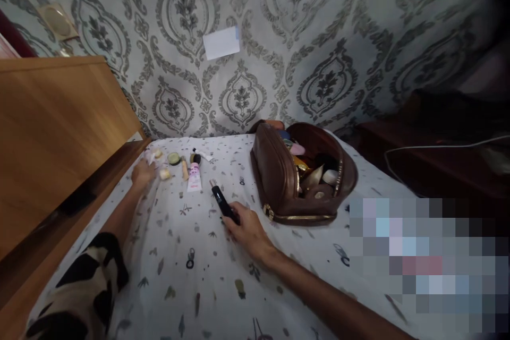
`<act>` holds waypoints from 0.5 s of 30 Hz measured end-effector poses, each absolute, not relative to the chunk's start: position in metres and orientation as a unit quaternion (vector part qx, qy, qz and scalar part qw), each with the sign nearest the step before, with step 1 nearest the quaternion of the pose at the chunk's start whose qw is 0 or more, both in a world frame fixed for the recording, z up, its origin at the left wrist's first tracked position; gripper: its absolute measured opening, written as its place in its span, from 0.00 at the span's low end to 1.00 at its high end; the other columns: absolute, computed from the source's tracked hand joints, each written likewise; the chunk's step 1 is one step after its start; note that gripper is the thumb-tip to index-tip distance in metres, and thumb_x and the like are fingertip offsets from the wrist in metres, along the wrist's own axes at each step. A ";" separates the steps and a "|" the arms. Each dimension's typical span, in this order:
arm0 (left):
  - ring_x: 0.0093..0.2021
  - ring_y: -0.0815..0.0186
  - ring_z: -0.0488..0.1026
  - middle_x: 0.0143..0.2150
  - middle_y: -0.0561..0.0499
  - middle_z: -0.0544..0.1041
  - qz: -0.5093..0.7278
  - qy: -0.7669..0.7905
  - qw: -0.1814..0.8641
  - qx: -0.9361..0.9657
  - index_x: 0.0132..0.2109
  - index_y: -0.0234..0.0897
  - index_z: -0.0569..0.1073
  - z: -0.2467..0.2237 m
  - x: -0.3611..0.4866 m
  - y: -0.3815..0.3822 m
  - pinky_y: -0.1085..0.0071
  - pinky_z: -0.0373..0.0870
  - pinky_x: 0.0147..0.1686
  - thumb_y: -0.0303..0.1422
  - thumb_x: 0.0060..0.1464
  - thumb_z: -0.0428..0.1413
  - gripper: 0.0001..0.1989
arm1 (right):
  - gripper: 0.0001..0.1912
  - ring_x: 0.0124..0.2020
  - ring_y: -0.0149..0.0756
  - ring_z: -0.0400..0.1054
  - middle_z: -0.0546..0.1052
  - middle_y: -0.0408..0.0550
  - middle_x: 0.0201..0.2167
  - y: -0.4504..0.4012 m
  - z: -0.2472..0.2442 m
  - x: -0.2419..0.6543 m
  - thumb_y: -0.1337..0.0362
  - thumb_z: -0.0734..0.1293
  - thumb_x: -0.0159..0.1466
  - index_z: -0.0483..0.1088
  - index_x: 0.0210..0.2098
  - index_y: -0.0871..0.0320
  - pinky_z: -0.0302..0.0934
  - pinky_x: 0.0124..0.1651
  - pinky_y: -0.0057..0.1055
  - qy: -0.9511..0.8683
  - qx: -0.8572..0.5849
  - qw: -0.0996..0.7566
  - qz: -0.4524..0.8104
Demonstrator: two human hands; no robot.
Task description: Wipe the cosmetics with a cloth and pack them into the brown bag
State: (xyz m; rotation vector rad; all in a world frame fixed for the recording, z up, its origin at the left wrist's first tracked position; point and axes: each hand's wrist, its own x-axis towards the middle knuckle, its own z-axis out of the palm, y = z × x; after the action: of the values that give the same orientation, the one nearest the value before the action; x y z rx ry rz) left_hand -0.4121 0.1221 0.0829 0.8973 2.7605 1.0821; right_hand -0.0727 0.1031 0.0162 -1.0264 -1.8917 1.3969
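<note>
My right hand [249,228] is closed round a black tube-like item [223,204] with a pinkish tip, over the white patterned sheet [167,260]. At the far left edge of the sheet is my left hand [143,172], blurred, close to a small cream-coloured jar [164,173]; its fingers are too smeared to read. Between the hands lie a pink and white tube [194,178], a slim beige tube [185,168], a round green container [174,159], a dark round item [195,158] and a white tube with a black cap [204,154].
An open brown bag [274,170] full of assorted items stands right of centre against the patterned wall [239,90]. A wooden cabinet [59,138] borders the sheet on the left. Dark furniture [450,164] with a white cable is at the right.
</note>
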 end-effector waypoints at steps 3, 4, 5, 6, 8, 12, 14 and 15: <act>0.59 0.39 0.66 0.48 0.34 0.75 0.292 0.914 0.020 0.281 0.31 0.36 0.63 0.080 -0.431 0.136 0.49 0.64 0.52 0.37 0.44 0.62 0.15 | 0.07 0.30 0.36 0.69 0.76 0.46 0.27 0.099 0.022 -0.068 0.69 0.63 0.60 0.72 0.37 0.59 0.58 0.34 0.29 -0.778 -0.409 0.257 0.402; 0.61 0.37 0.64 0.50 0.33 0.74 0.278 0.919 0.023 0.278 0.31 0.36 0.62 0.079 -0.434 0.141 0.46 0.62 0.53 0.37 0.43 0.63 0.17 | 0.08 0.32 0.37 0.70 0.77 0.47 0.30 0.098 0.024 -0.068 0.70 0.64 0.60 0.73 0.38 0.60 0.57 0.36 0.30 -0.788 -0.416 0.245 0.383; 0.62 0.36 0.63 0.51 0.32 0.74 0.264 0.925 0.026 0.272 0.31 0.36 0.61 0.078 -0.437 0.145 0.45 0.61 0.54 0.37 0.42 0.64 0.18 | 0.09 0.33 0.37 0.71 0.78 0.48 0.32 0.098 0.026 -0.069 0.70 0.64 0.60 0.73 0.40 0.60 0.57 0.37 0.30 -0.794 -0.421 0.233 0.371; 0.62 0.36 0.63 0.50 0.32 0.74 0.253 0.930 0.031 0.266 0.30 0.36 0.61 0.079 -0.440 0.150 0.44 0.61 0.54 0.36 0.42 0.65 0.19 | 0.10 0.34 0.37 0.71 0.79 0.49 0.33 0.097 0.028 -0.069 0.70 0.64 0.60 0.73 0.41 0.60 0.57 0.37 0.30 -0.798 -0.425 0.222 0.364; 0.60 0.37 0.65 0.43 0.37 0.76 0.235 0.937 0.043 0.256 0.27 0.36 0.59 0.082 -0.446 0.156 0.46 0.63 0.53 0.33 0.40 0.65 0.19 | 0.11 0.36 0.38 0.72 0.79 0.49 0.36 0.096 0.030 -0.070 0.69 0.64 0.61 0.73 0.43 0.60 0.58 0.38 0.30 -0.808 -0.429 0.205 0.349; 0.46 0.46 0.74 0.21 0.53 0.68 0.238 0.935 0.074 0.252 0.19 0.37 0.59 0.091 -0.451 0.152 0.62 0.70 0.40 0.28 0.36 0.64 0.17 | 0.12 0.41 0.39 0.73 0.79 0.52 0.43 0.093 0.029 -0.068 0.69 0.62 0.64 0.72 0.47 0.59 0.61 0.43 0.32 -0.841 -0.411 0.181 0.301; 0.33 0.52 0.74 0.15 0.56 0.61 0.271 0.929 0.067 0.244 0.18 0.38 0.60 0.092 -0.448 0.142 0.68 0.67 0.28 0.30 0.37 0.64 0.17 | 0.13 0.45 0.42 0.72 0.77 0.53 0.45 0.091 0.028 -0.065 0.69 0.62 0.65 0.72 0.48 0.59 0.62 0.46 0.34 -0.860 -0.403 0.170 0.262; 0.28 0.56 0.72 0.13 0.58 0.60 0.303 0.922 0.058 0.235 0.18 0.39 0.60 0.091 -0.445 0.134 0.70 0.65 0.24 0.31 0.37 0.63 0.17 | 0.13 0.48 0.43 0.71 0.77 0.53 0.46 0.091 0.027 -0.064 0.69 0.63 0.65 0.72 0.48 0.59 0.62 0.47 0.35 -0.868 -0.402 0.166 0.240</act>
State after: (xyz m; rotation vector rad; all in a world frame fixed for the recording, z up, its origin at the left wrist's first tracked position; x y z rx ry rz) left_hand -0.4451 0.1345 0.0913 0.7121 2.7940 0.9168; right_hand -0.0638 0.0906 0.0274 -1.1461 -2.4710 0.6829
